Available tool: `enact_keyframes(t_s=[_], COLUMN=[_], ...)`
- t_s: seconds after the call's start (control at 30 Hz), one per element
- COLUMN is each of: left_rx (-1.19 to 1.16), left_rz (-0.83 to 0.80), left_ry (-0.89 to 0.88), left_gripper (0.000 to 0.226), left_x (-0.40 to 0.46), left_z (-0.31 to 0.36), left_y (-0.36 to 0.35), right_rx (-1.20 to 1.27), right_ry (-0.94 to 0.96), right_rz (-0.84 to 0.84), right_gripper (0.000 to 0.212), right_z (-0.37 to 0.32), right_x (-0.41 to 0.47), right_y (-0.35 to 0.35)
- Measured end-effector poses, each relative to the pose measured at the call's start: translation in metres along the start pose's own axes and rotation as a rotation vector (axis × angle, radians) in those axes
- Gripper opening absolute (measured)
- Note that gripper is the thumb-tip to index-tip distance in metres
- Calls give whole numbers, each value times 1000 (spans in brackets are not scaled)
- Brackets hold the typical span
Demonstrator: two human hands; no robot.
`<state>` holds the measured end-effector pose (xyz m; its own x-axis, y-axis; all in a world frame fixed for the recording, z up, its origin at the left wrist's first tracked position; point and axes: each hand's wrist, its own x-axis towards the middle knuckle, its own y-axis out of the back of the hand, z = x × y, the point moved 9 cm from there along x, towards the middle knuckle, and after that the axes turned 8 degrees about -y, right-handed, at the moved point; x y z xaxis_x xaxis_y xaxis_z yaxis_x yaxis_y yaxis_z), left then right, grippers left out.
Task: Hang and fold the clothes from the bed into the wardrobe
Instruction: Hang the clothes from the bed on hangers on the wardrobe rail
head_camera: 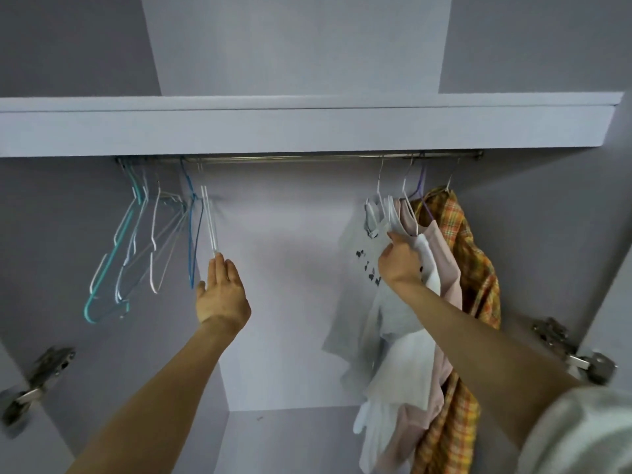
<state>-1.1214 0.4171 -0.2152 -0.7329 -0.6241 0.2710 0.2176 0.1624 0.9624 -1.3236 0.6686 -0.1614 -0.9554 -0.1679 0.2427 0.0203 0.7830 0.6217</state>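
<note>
Inside the open wardrobe a metal rail (290, 159) runs under a shelf. Several empty hangers (143, 234) hang at its left end; the nearest is a white hanger (209, 220). My left hand (222, 292) is raised with straight fingers, its fingertips touching the white hanger's lower end. At the right end hang a pale grey printed shirt (355, 302), a white garment (407, 364), a pink garment (444, 268) and an orange plaid shirt (478, 268). My right hand (400, 261) grips the cloth at the grey shirt's shoulder, just under its hanger.
The shelf board (307, 131) juts out above the rail. Door hinges sit at the left side (44, 371) and the right side (574, 350). The rail's middle stretch carries nothing. The wardrobe floor (290, 439) shows below.
</note>
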Motion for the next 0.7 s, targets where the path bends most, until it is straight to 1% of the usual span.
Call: enact_keyframes(t_s=[0.13, 0.2, 0.27, 0.3, 0.37, 0.43, 0.5, 0.57, 0.63, 0.7], left_rx=[-34, -74, -121, -142, -193, -275, -340, -376, -406, -429], left_rz=[-117, -156, -190, -195, -200, -181, -176, -175, -193, -198], left_ry=[-29, -44, -61, -71, -84, -76, -31, 41, 140, 243], left_gripper=[66, 64, 61, 60, 58, 57, 56, 55, 53, 51], left_x=[-8, -18, -38, -51, -81, -109, -146, -188, -233, -280], left_z=[-1, 3, 7, 10, 14, 16, 9, -2, -15, -30], left_y=[-6, -6, -3, -2, 2, 3, 2, -5, -15, -21], right_rx=[-25, -21, -8, -23, -62, -44, 8, 4, -25, -60], right_ry=[39, 54, 88, 111, 166, 206, 194, 156, 174, 246], right_rz=[-25, -61, -88, -84, -69, -69, -196, -435, -658, -843], right_gripper=[43, 53, 65, 67, 64, 57, 45, 33, 29, 27], right_z=[3, 8, 10, 11, 11, 15, 27, 39, 45, 42], right_x=[-2, -9, -32, -50, -91, -127, -164, -208, -258, -304], right_y=[-2, -4, -4, -3, 3, 6, -9, -35, -58, -77])
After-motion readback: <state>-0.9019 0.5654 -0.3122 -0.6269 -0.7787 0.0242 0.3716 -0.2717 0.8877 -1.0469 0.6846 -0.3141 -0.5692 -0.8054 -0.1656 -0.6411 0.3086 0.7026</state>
